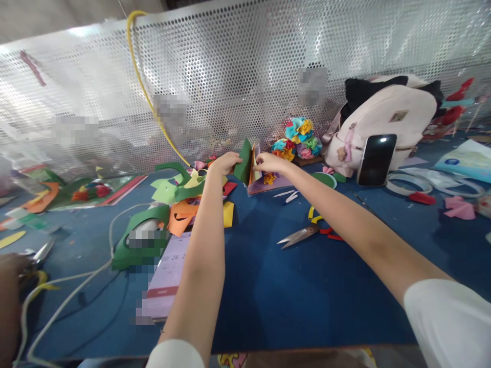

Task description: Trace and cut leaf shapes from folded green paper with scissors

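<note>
Both my arms reach to the far side of the blue table (261,286). My left hand (227,162) is closed at the edge of a green sheet (243,162) that stands upright. Close to its right, my right hand (267,162) pinches the edge of the coloured sheets (253,171) standing beside the green one. A purple sheet in clear wrapping (276,184) lies under and behind that hand. Open scissors (301,236) rest on the table below my right forearm, with small white strips (291,196) farther back.
Coloured paper scraps (182,212), a white cable (86,274) and a tablet (164,281) lie left. Pleated paper balls (299,130), a pale backpack (391,115), a phone (376,160) and tape rolls (399,185) are right. Another person's hand (11,286) holds scissors at far left.
</note>
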Motion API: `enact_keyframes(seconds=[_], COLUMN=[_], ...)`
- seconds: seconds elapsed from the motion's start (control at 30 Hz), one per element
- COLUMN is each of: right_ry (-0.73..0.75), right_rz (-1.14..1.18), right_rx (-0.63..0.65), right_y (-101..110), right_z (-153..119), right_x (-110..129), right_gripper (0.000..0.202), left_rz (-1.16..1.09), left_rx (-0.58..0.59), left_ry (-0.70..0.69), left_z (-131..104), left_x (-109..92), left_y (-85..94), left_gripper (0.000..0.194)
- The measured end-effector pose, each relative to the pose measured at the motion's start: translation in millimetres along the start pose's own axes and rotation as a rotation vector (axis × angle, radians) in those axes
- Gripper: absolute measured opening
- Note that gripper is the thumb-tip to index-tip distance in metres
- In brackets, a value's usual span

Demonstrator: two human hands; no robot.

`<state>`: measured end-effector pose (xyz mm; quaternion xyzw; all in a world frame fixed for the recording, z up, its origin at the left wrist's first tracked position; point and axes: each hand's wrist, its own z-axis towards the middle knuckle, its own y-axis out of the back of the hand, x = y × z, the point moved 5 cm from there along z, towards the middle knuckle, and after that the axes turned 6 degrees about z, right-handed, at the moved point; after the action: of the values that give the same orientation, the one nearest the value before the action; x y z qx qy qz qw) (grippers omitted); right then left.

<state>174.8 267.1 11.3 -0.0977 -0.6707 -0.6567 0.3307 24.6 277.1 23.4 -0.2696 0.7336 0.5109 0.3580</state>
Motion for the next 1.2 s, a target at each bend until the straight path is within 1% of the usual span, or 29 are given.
enact_keyframes(seconds=[0.1,0.27,0.47,0.53,0.63,0.7,0.77,0.97,1.07,1.2], right_ry=[0.009,0.028,0.039,0.037,0.027,0.027,0.031,0.024,0.022,0.004], right_rz=[-0.026,-0.057,-0.084,-0.089,-0.092,-0.088,-0.077,-0.015,0.01,0.02], right_rx=[0.011,-0.02,-0.051,-0.087,-0.192,-0.231,-0.209,-0.048,0.037,0.07], right_y=[-1,-5,-2,0,4,4,3,-1,-2,-1], right_z=[-5,-9,-9,-9,-13,-16,-17,-15,-14,-14], right_x=[5,12,9,8,7,10,13,17,13,7], right_gripper=[0.031,0.03,0.029,0.03,0.034,0.035,0.032,0.031,0.029,0.028], left_rz=[0.026,0.063,0.079,0.083,0.091,0.093,0.091,0.063,0.052,0.077], left_rx=[0.025,0.047,0.041,0.053,0.077,0.083,0.077,0.05,-0.004,-0.066], left_ry=[-0.01,-0.03,-0.056,-0.062,-0.061,-0.055,-0.046,-0.048,-0.09,-0.131], left_z=[-2,-4,-3,-2,-2,-1,0,1,-4,-14], left_x=[-3,-6,-5,-4,-2,-1,0,-1,-5,-13], left_y=[-1.6,-3.4,-1.8,-1.6,-1.9,-1.8,-1.1,-1.8,-1.2,1.1], left_gripper=[0.037,0.034,0.034,0.033,0.032,0.032,0.033,0.034,0.036,0.045])
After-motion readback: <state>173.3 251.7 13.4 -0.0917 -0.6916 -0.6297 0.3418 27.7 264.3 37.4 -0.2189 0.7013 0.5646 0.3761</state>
